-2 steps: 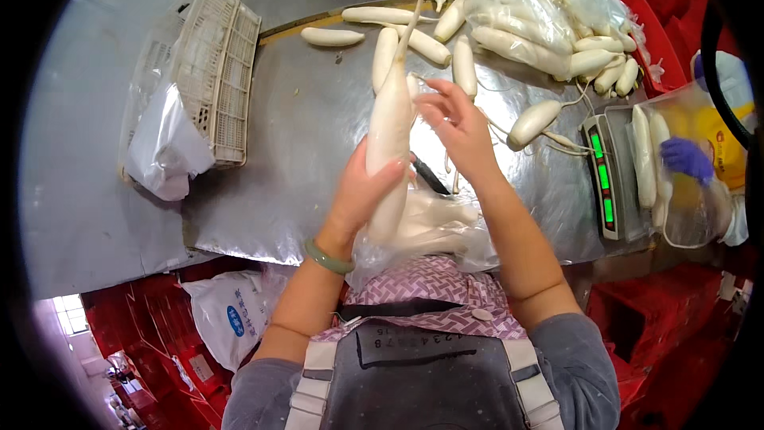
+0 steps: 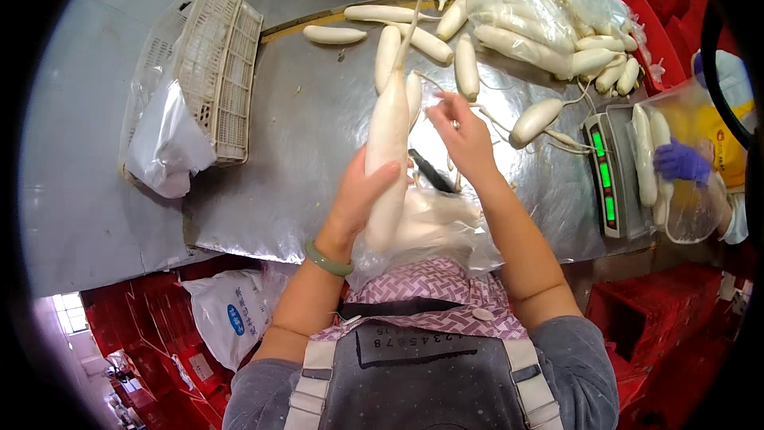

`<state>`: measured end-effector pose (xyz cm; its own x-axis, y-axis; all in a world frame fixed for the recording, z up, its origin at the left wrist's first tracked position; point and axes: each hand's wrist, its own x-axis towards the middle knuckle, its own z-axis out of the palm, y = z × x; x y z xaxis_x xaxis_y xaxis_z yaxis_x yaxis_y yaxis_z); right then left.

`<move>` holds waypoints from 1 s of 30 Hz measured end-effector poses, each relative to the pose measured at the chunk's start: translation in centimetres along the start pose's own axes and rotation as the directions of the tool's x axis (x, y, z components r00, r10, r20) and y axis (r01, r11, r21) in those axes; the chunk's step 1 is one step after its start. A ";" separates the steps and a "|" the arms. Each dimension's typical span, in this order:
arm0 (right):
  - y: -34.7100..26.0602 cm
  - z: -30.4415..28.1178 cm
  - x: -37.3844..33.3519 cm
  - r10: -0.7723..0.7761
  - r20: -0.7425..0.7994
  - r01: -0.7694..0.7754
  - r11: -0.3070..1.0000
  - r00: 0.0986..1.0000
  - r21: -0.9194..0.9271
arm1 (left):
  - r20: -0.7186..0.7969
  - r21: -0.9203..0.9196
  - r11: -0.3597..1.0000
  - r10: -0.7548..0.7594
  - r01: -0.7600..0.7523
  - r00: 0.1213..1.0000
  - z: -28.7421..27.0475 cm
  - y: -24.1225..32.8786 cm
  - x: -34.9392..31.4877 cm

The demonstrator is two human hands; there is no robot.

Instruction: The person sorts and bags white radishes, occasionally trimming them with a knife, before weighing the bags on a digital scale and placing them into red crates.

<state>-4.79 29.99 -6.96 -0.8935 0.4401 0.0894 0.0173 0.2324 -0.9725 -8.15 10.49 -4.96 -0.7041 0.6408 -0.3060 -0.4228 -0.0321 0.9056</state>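
Observation:
My left hand (image 2: 360, 201) grips a long white radish (image 2: 387, 143) upright over the steel table (image 2: 263, 167), its thin root tip pointing away from me. My right hand (image 2: 461, 137) hovers just right of the radish, fingers pinched on the thin edge of a clear plastic bag (image 2: 434, 227) that bunches below at the table's near edge. A black knife (image 2: 430, 171) lies on the table between my hands.
Several loose radishes (image 2: 414, 36) lie at the far side, more in clear bags (image 2: 533, 16). A white plastic crate (image 2: 219, 68) stands at left. At right, a scale (image 2: 609, 183) holds radishes while a co-worker's purple-gloved hand (image 2: 680, 163) holds a bag. Red crates (image 2: 637, 302) sit below.
My right hand has shifted slightly right, away from the radish. The radish stays upright in my left hand.

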 end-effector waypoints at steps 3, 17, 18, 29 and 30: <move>10.0 2.1 -3.8 0.317 0.232 -0.061 0.699 0.920 -0.713 | 0.063 -0.107 0.983 -0.145 0.151 0.987 -1.4 -0.4 -3.3; 13.0 -0.1 -6.2 0.415 0.180 -0.123 0.605 0.892 -0.786 | 0.272 -0.111 0.978 -0.141 0.177 0.952 -0.7 -0.9 -7.8; 13.1 -0.5 -6.3 0.353 0.154 -0.114 0.631 0.923 -0.767 | 0.268 -0.100 0.979 -0.146 0.178 0.952 -0.3 -0.9 -7.8; 0.0 -7.3 -12.1 -0.293 -0.040 0.253 0.878 0.955 -0.407 | 0.267 -0.126 0.950 -0.246 0.287 0.932 1.6 -0.9 -8.2; -0.5 -7.5 -12.3 -0.280 -0.016 0.246 0.867 0.960 -0.434 | 0.258 -0.094 0.954 -0.253 0.284 0.932 1.9 -0.7 -8.0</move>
<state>9.56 30.97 -5.95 -0.8555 0.3708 0.3615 -0.0097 0.6864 -0.7272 -1.12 6.80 -2.62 -0.4024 0.8037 -0.4383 -0.6571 0.0799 0.7496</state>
